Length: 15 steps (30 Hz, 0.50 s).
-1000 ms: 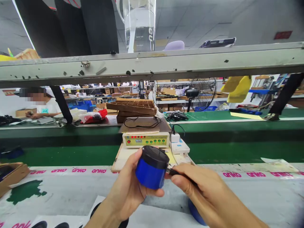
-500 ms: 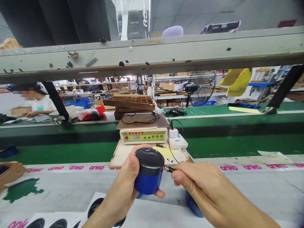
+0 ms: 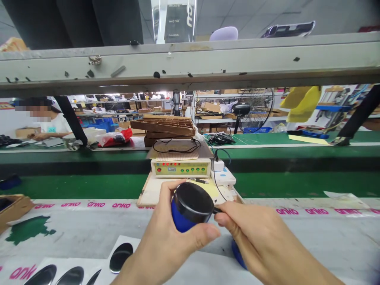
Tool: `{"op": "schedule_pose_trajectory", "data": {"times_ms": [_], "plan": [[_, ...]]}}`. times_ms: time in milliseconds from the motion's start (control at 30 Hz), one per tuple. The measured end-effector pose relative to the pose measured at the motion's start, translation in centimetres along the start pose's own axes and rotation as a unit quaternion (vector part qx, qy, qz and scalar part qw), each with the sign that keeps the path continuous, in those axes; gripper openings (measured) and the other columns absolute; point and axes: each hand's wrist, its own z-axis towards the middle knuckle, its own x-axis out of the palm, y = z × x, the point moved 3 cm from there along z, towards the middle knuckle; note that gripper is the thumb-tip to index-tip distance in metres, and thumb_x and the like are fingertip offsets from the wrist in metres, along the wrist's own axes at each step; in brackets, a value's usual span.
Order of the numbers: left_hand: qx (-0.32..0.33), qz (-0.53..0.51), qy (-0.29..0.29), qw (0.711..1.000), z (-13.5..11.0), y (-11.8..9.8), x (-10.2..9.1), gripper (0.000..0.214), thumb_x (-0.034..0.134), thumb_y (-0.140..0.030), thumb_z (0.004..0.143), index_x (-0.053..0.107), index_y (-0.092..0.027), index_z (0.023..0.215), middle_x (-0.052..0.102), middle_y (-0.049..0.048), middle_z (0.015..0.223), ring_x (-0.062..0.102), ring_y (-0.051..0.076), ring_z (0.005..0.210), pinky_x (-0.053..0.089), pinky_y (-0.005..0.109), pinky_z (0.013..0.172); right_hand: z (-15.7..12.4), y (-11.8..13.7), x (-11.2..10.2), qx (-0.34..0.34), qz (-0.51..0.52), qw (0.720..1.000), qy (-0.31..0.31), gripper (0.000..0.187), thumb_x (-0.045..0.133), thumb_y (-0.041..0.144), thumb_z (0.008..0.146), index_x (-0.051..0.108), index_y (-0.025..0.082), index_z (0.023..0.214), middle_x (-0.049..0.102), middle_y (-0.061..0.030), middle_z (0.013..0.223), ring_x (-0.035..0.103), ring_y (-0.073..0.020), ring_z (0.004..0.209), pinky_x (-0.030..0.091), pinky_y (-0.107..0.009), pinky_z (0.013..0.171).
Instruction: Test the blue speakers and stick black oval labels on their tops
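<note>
My left hand [image 3: 172,241] is wrapped around a small blue cylinder with a black cap [image 3: 190,206], held above the bench with the cap tilted toward me. My right hand [image 3: 255,241] pinches a thin black plug or probe [image 3: 216,210] against the cylinder's right side. Part of another blue object [image 3: 237,255] shows under my right hand. Straight ahead, a cream tester box with red and green lights [image 3: 180,168] rests on a wooden board [image 3: 151,192].
A white sheet with glossy black ovals [image 3: 89,271] lies at the near left. A cardboard box [image 3: 12,208] sits at the left edge. Behind runs a green conveyor [image 3: 297,184], with a fan [image 3: 252,113] beyond and another person [image 3: 44,122] working far left. A grey shelf beam [image 3: 190,63] crosses overhead.
My left hand has tilted the blue cylinder so its black cap faces me more, and my thumb now lies across its lower front. My right hand stays at its side.
</note>
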Motion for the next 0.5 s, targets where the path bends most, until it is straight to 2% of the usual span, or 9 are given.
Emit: {"op": "schedule_pose_trajectory", "data": {"times_ms": [100,167,200,267,333,367,433,500], "plan": [[0.051,0.123,-0.007,0.991,0.0,0.1,-0.2,0.06,0.072,-0.05,0.073,0.038,-0.028,0.118,0.058,0.0033,0.11,0.06,0.02,0.098,0.049,0.032,0.084,0.1,-0.3,0.7,0.025,0.039,0.999,0.023,0.024,0.031,0.018,0.097,0.043,0.022,0.077,0.055,0.001,0.067,0.048,-0.0146,0.057,0.032,-0.026,0.056],[0.152,0.234,-0.027,0.96,-0.1,-0.2,-0.5,0.061,0.069,-0.047,0.077,0.035,-0.029,0.125,0.053,0.006,0.117,0.057,0.022,0.103,0.049,0.033,0.086,0.4,-0.5,1.2,0.035,0.09,0.995,0.038,0.02,0.032,0.017,0.097,0.046,0.023,0.085,0.058,0.0008,0.075,0.052,-0.0147,0.065,0.036,-0.025,0.06],[0.217,0.298,-0.055,0.928,-0.3,-0.5,-0.6,0.061,0.068,-0.045,0.079,0.035,-0.027,0.128,0.049,0.0077,0.12,0.055,0.023,0.107,0.048,0.035,0.089,0.6,-0.5,1.4,0.034,0.118,0.992,0.041,0.019,0.032,0.017,0.097,0.046,0.024,0.087,0.058,0.0005,0.079,0.053,-0.0147,0.069,0.038,-0.025,0.062],[0.341,0.413,-0.11,0.838,-0.9,-1.3,-0.6,0.06,0.068,-0.038,0.081,0.04,-0.023,0.132,0.043,0.0096,0.12,0.049,0.025,0.112,0.044,0.039,0.096,1.1,-0.5,1.8,0.022,0.171,0.984,0.033,0.018,0.031,0.019,0.098,0.045,0.024,0.087,0.058,-0.0004,0.083,0.054,-0.0147,0.074,0.041,-0.025,0.066],[0.435,0.473,-0.147,0.751,-1.6,-2.1,-0.3,0.053,0.07,-0.022,0.081,0.047,-0.019,0.129,0.041,0.0089,0.115,0.045,0.025,0.114,0.042,0.039,0.101,1.5,-0.4,2.0,0.003,0.209,0.978,0.013,0.019,0.03,0.021,0.099,0.044,0.023,0.085,0.057,-0.0017,0.084,0.054,-0.0152,0.075,0.043,-0.025,0.068],[0.476,0.481,-0.153,0.72,-2.0,-2.5,-0.1,0.049,0.07,-0.014,0.079,0.051,-0.019,0.124,0.042,0.0076,0.111,0.045,0.025,0.115,0.042,0.039,0.102,1.7,-0.3,2.1,-0.006,0.224,0.975,0.005,0.018,0.031,0.022,0.098,0.044,0.023,0.085,0.057,-0.0022,0.084,0.054,-0.0156,0.076,0.044,-0.026,0.07],[0.535,0.482,-0.142,0.679,-2.4,-3.3,0.4,0.039,0.065,-0.002,0.077,0.058,-0.021,0.111,0.042,0.0048,0.103,0.046,0.024,0.116,0.044,0.039,0.104,1.8,-0.2,2.2,-0.017,0.245,0.969,-0.008,0.013,0.035,0.021,0.097,0.045,0.023,0.088,0.058,-0.0022,0.086,0.055,-0.0157,0.078,0.045,-0.025,0.072],[0.56,0.491,-0.124,0.656,-2.6,-3.9,0.8,0.028,0.057,0.0,0.081,0.061,-0.021,0.099,0.04,0.0028,0.094,0.05,0.019,0.11,0.045,0.04,0.107,1.7,-0.3,2.2,-0.03,0.25,0.967,-0.026,0.01,0.039,0.018,0.095,0.046,0.024,0.093,0.058,-0.0012,0.087,0.055,-0.0149,0.079,0.045,-0.023,0.072]]}}
